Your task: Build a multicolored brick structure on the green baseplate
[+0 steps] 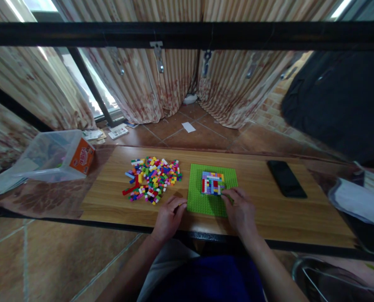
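A green baseplate (199, 197) lies on the wooden table (268, 214), with a small patch of colourful bricks (212, 183) built on it. My right hand (240, 208) rests on the plate's near right part, fingers curled and pinched at the lower right edge of the built patch; what they hold is hidden. My left hand (169, 217) sits on the table at the plate's left edge, fingers curled under. A pile of loose coloured bricks (152, 178) lies just left of the plate.
A black phone (286, 178) lies flat on the table's right part. A clear plastic tub (53, 156) lies tipped on its side at the left end. A black bar (187, 35) crosses overhead. A dark bag (341, 105) sits at the far right.
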Demonstrator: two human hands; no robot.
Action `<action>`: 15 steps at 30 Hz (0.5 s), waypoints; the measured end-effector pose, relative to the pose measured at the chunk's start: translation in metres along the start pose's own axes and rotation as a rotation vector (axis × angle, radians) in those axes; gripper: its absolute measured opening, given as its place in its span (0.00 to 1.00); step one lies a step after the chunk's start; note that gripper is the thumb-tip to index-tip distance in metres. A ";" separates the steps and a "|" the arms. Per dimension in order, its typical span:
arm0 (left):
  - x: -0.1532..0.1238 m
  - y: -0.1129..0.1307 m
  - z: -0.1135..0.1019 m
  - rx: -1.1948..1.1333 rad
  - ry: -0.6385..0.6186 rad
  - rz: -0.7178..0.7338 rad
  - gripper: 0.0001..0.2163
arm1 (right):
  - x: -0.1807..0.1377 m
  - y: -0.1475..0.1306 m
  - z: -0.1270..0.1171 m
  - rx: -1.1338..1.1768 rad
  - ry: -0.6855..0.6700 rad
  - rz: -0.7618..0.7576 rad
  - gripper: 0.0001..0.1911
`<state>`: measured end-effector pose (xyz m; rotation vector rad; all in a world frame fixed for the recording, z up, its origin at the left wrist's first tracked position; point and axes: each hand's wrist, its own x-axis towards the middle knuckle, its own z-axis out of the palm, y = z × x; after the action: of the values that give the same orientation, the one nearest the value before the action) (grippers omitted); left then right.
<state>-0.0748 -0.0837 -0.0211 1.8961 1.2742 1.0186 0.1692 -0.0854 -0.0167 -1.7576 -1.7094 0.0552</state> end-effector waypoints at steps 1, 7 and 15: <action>0.000 0.000 0.000 0.001 0.001 0.004 0.08 | 0.000 0.001 0.001 0.006 0.008 -0.007 0.14; 0.000 -0.001 0.000 0.013 0.008 0.022 0.08 | -0.001 0.007 0.003 0.103 -0.005 0.016 0.13; 0.000 -0.001 0.001 0.025 0.013 0.042 0.08 | -0.004 0.007 0.001 0.271 -0.016 0.108 0.15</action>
<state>-0.0743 -0.0832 -0.0227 1.9448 1.2650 1.0428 0.1742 -0.0877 -0.0217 -1.6479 -1.5358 0.3336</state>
